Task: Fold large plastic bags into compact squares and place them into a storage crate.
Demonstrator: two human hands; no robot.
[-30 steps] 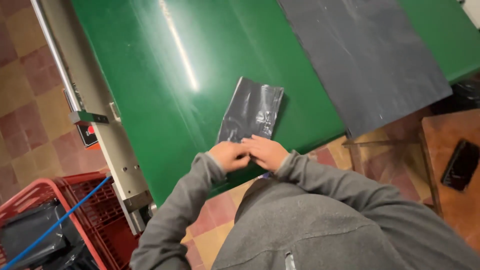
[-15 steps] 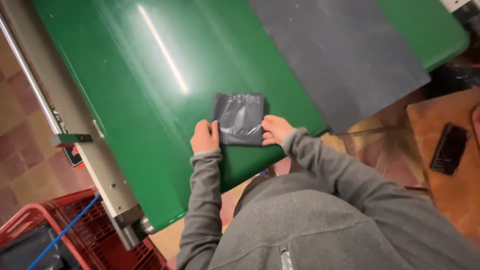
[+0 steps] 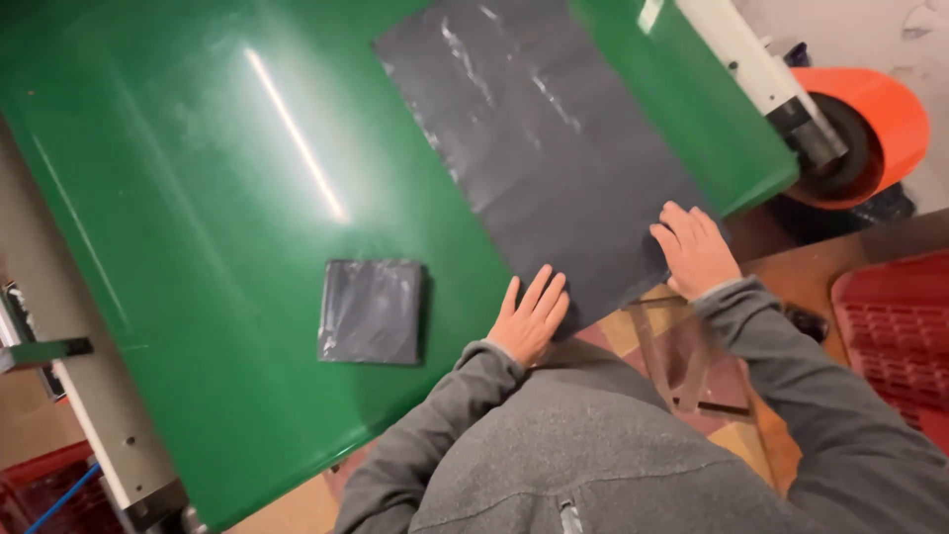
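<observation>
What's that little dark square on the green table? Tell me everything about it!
It is a small folded dark grey plastic bag, squarish, thin and a bit shiny, with soft creases. It lies flat on the glossy green table, alone. Neither hand touches it: the left hand rests just to its right, on the edge of a big flat dark grey plastic sheet. The right hand is farther away.

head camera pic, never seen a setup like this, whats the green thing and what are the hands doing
The view comes from a camera on the person's head, looking down at their own arms in grey sleeves. The green surface is a wide, glossy belt or table top. On it lie a small folded dark plastic bag and a large flat dark plastic sheet. The left hand and right hand rest flat on the sheet's near edge, gripping nothing. An orange roll sits at the far right.
</observation>
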